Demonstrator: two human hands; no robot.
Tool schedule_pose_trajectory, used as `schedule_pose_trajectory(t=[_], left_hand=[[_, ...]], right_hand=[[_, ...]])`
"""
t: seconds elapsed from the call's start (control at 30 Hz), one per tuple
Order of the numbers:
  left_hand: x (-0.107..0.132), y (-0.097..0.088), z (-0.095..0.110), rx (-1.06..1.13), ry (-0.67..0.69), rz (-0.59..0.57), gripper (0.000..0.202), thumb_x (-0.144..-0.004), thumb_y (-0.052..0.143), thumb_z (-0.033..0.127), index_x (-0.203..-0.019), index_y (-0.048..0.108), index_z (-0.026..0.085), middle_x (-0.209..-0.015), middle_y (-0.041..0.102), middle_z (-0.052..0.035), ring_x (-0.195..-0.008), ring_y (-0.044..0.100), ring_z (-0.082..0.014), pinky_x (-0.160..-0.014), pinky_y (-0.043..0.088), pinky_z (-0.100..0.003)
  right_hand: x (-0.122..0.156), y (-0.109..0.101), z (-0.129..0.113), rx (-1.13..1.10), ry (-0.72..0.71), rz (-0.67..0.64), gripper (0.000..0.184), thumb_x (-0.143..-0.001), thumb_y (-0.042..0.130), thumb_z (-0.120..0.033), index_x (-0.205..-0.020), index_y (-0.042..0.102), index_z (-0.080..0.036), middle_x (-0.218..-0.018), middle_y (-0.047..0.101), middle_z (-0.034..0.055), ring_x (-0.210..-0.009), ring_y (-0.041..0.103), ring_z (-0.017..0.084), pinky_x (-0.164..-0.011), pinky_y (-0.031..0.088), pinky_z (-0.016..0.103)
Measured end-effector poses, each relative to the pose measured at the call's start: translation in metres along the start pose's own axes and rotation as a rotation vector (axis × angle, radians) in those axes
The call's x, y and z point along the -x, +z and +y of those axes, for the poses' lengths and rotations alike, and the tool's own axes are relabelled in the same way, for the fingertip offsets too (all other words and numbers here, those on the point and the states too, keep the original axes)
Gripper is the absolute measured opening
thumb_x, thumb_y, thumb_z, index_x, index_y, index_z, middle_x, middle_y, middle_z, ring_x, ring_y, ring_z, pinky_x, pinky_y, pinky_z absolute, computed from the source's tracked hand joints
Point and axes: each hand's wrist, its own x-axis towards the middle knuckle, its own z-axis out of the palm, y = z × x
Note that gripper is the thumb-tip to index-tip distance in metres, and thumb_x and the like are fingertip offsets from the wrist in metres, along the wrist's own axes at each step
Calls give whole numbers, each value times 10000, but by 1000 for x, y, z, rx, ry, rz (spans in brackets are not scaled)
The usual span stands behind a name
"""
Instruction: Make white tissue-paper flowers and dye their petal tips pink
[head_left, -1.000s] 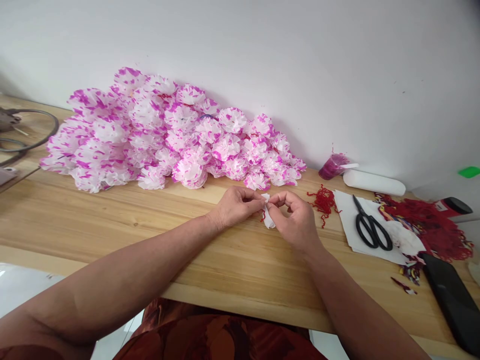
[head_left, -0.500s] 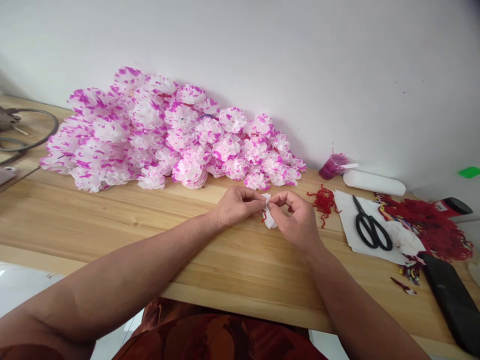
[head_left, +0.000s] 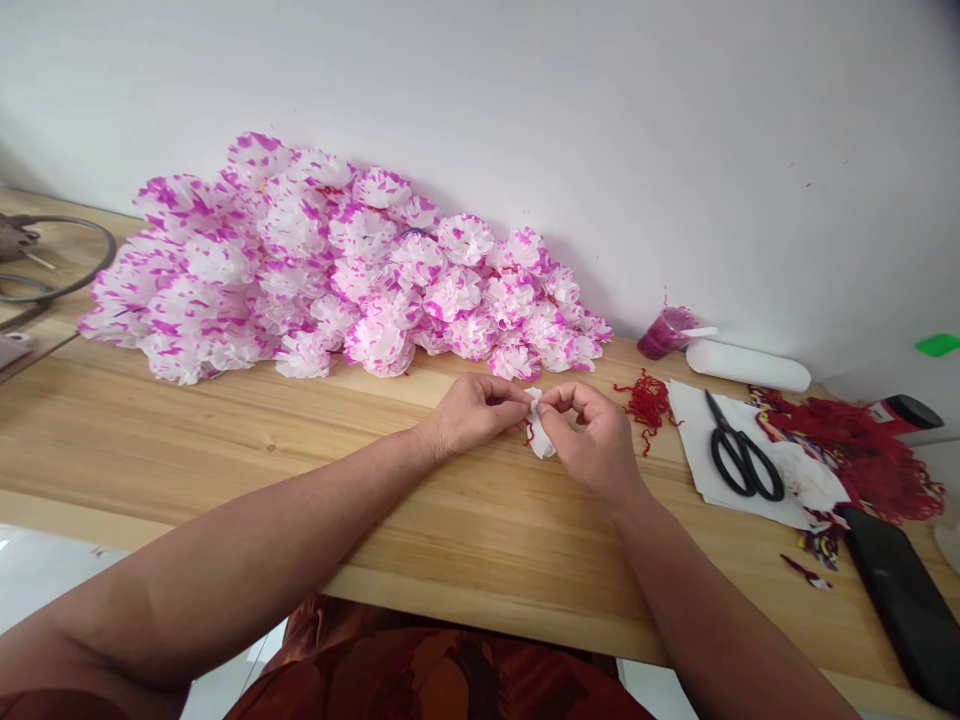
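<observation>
My left hand (head_left: pixel 472 412) and my right hand (head_left: pixel 592 440) meet over the wooden table (head_left: pixel 225 440), both pinched on a small folded white paper piece (head_left: pixel 538 438) with a bit of red thread at its side. The fingers of both hands are curled round it, so most of the paper is hidden. Just behind my hands lies a big heap of pink-and-white paper flowers (head_left: pixel 322 265) against the white wall.
Right of my hands lie a tuft of red thread (head_left: pixel 646 400), black scissors (head_left: pixel 742 458) on white paper, a pink cup (head_left: pixel 664 333), a white roll (head_left: pixel 746 365), a pile of red thread (head_left: pixel 862 450) and a black flat object (head_left: pixel 900 600). A dark cable loop (head_left: pixel 52 270) sits far left.
</observation>
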Motion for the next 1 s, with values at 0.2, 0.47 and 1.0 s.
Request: schedule_pose_trajectory(t=[0.2,0.47,1.0], left_hand=[[0,-1,0,4,-6,-3,251,-761,716,345,-850,753,114,-742,725,-59,-671,640,-138,-670,505,-247],[-1,1,0,-20,22,19,223,-752,715,346,-758,734,124,-656,675,-25,-601,578,-116,-589,442,-224],[3,4,1,-196,133,114,174,-766,676,290,-775,765,141,-697,718,-22,-596,580,-114,-526,404,-207]], right_hand=[[0,0,1,-4,-1,-5,98,-802,644,-298,-774,656,-204,-731,654,-7,-589,577,117,-533,440,227],[1,0,-1,-24,1,-15,82,-792,634,-276,-771,654,-199,-714,651,-6,-560,576,113,-508,435,220],[2,0,2,64,-71,22,59,-797,628,-250,-759,659,-217,-751,676,2,-689,623,160,-619,469,267]])
